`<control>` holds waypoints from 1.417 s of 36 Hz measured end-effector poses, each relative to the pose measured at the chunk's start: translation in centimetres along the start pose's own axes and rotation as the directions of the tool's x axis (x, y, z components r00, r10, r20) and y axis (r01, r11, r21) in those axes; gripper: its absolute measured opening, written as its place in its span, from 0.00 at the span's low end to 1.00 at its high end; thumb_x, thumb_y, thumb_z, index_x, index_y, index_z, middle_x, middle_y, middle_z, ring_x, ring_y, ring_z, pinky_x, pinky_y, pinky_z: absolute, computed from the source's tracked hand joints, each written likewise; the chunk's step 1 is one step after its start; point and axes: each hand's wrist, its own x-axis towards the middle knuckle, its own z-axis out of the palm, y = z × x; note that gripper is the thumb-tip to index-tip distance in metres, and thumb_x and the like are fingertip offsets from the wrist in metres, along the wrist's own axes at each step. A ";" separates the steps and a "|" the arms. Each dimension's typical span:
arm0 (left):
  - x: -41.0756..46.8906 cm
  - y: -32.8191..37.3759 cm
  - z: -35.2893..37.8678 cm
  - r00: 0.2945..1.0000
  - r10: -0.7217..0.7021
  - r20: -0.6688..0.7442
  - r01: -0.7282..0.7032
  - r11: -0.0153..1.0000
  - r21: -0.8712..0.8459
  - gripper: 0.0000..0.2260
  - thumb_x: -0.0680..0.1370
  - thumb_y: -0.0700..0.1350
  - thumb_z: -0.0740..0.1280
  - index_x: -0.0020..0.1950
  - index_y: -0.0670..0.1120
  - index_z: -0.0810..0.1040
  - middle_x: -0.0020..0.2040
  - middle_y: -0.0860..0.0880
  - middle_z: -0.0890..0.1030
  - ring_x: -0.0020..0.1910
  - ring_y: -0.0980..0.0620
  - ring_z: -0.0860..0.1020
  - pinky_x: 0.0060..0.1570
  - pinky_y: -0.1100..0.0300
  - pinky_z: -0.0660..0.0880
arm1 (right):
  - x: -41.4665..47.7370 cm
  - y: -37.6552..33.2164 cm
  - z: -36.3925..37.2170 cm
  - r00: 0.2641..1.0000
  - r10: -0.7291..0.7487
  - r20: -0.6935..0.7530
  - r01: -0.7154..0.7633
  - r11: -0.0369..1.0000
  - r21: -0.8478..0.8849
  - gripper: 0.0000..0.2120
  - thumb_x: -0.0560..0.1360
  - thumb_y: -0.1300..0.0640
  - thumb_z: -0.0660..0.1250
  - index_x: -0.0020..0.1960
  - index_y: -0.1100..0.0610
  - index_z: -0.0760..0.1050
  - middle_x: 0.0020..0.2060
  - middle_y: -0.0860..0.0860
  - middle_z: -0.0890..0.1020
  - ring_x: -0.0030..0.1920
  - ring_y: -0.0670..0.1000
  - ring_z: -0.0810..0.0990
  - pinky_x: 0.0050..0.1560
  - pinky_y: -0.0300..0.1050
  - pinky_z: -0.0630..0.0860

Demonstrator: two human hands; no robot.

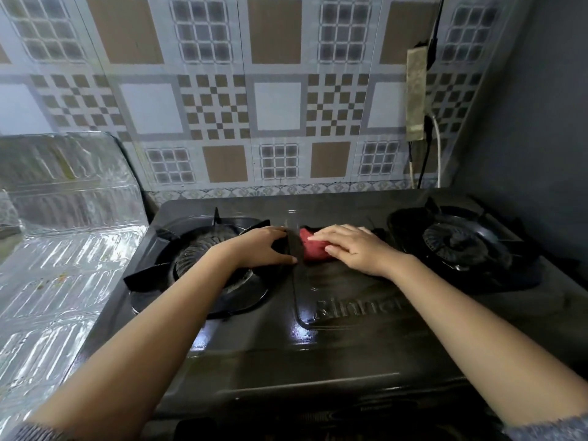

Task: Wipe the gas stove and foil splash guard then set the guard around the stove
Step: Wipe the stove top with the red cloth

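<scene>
Where the view begins at the bottom edge, two bare forearms reach forward over the black gas stove (pixel 318 361), grey sleeve cuffs (pixel 550 429) just showing at the lower corners. Stove top glossy, raised lettering on the centre panel, partly covered by the right forearm. Right hand (pixel 356 249) lies palm-down on the centre panel between the two burners, fingers straight and close together, pressed flat on a red cloth (pixel 313 248); the cloth sits under the fingertips and pokes out on their left side, touching the stove top. Left hand (pixel 267 246) rests at the right edge of the left burner (pixel 203 265), just beside the cloth; thumb stretched toward the cloth, fingers bent over something dark at the grate's edge; cannot tell whether it grips or merely rests there. Right burner (pixel 461 240) uncovered, grate in place, apart from both hands. Foil splash guard (pixel 63 249) lies off to the stove's left, not around it: one panel flat on the counter against the stove's left side, a few specks on it, another panel standing up behind it near the wall. Farther back, patterned tiled wall (pixel 222 106); a grimy power strip (pixel 416 93) hangs on it at right, cables trailing down behind the stove.
</scene>
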 end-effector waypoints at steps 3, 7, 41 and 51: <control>0.1 -0.1 0.0 1.000 0.011 -0.001 -0.011 1.000 -0.028 0.32 0.74 0.57 0.67 0.73 0.45 0.63 0.75 0.49 0.61 0.72 0.50 0.62 0.69 0.59 0.58 | -0.4 0.9 -0.5 0.995 0.096 -0.006 -0.097 0.995 -0.013 0.18 0.80 0.49 0.55 0.69 0.40 0.64 0.69 0.41 0.68 0.70 0.46 0.64 0.65 0.49 0.59; 0.3 -0.5 0.3 1.000 0.017 -0.016 -0.018 0.998 -0.061 0.32 0.73 0.58 0.67 0.73 0.46 0.63 0.75 0.50 0.62 0.72 0.51 0.62 0.70 0.58 0.58 | -0.3 1.4 -0.6 0.953 0.298 -0.063 -0.300 0.954 -0.025 0.19 0.80 0.47 0.53 0.71 0.41 0.62 0.71 0.45 0.65 0.71 0.50 0.63 0.67 0.52 0.60; 0.9 -1.6 1.0 0.991 0.108 -0.081 -0.119 0.980 -0.159 0.26 0.72 0.53 0.70 0.67 0.45 0.72 0.67 0.46 0.73 0.64 0.46 0.72 0.63 0.57 0.68 | -6.7 -4.4 0.9 0.862 0.474 -0.181 -0.488 0.872 -0.040 0.18 0.80 0.50 0.55 0.70 0.42 0.64 0.69 0.43 0.68 0.69 0.49 0.65 0.64 0.50 0.63; 0.7 -0.9 -0.3 0.969 0.243 0.046 -0.244 0.970 -0.003 0.24 0.76 0.53 0.65 0.69 0.44 0.69 0.67 0.44 0.72 0.64 0.45 0.71 0.62 0.55 0.68 | -6.5 -6.9 3.1 0.463 0.800 -0.381 -0.855 0.517 0.048 0.19 0.80 0.48 0.50 0.71 0.43 0.61 0.70 0.48 0.66 0.70 0.55 0.62 0.66 0.56 0.60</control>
